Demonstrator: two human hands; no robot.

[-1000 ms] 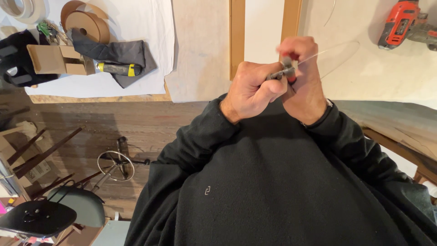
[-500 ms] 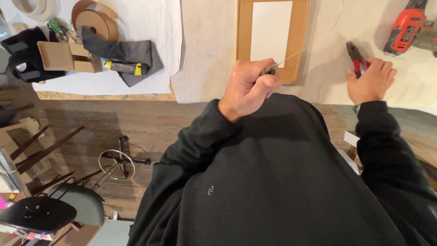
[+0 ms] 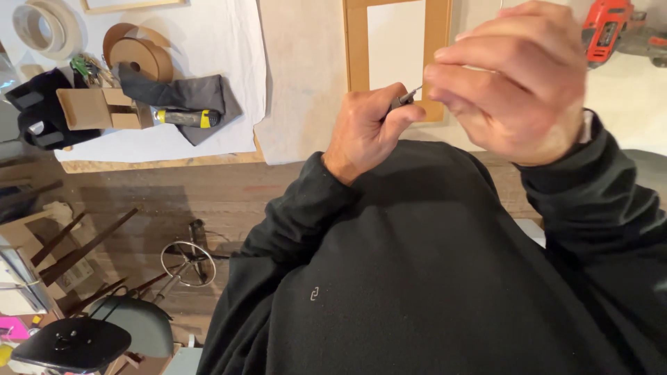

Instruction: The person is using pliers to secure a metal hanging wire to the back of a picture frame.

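My left hand (image 3: 361, 132) is closed around a small grey tool (image 3: 401, 101) held in front of my chest. A thin wire (image 3: 415, 90) sticks out of the tool's tip. My right hand (image 3: 511, 83) is raised close to the camera, and its curled fingertips pinch the wire's free end. Both hands hover over the near edge of a wooden frame (image 3: 356, 62) with a white panel, which lies on the paper-covered bench. My black sweater fills the lower part of the view.
A red power drill (image 3: 606, 31) lies at the bench's far right. At the left are brown tape rolls (image 3: 139, 59), a white roll (image 3: 40, 28), a cardboard box (image 3: 90, 107), a grey cloth (image 3: 201, 94) and a yellow-handled tool (image 3: 184, 118). A black chair (image 3: 69, 344) and wooden sticks (image 3: 76, 243) stand on the floor.
My right hand left the red-handled pliers on the bench at the right and came back to the wire's tip. My left hand has kept hold of the grey tool.
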